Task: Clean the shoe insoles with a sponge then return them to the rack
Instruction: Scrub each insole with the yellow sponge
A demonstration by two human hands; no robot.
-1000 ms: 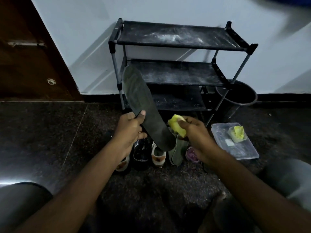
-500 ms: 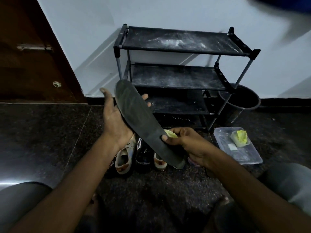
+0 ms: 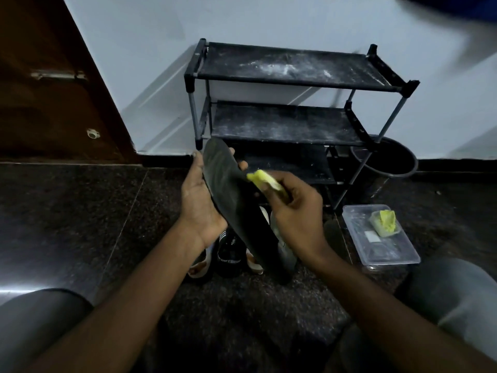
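Head view: right hand (image 3: 295, 211) pinches the sponge (image 3: 265, 181) at the insole's (image 3: 234, 195) edge, and left hand (image 3: 200, 200) cups that insole from beneath, before the rack (image 3: 285, 125). It looks light and floppy, so support it mid-length!

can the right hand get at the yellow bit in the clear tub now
Probably yes: the yellow bit lies in the open clear tub beside the right hand, nothing between. But that hand already pinches a sponge, so grasping looks awkward.
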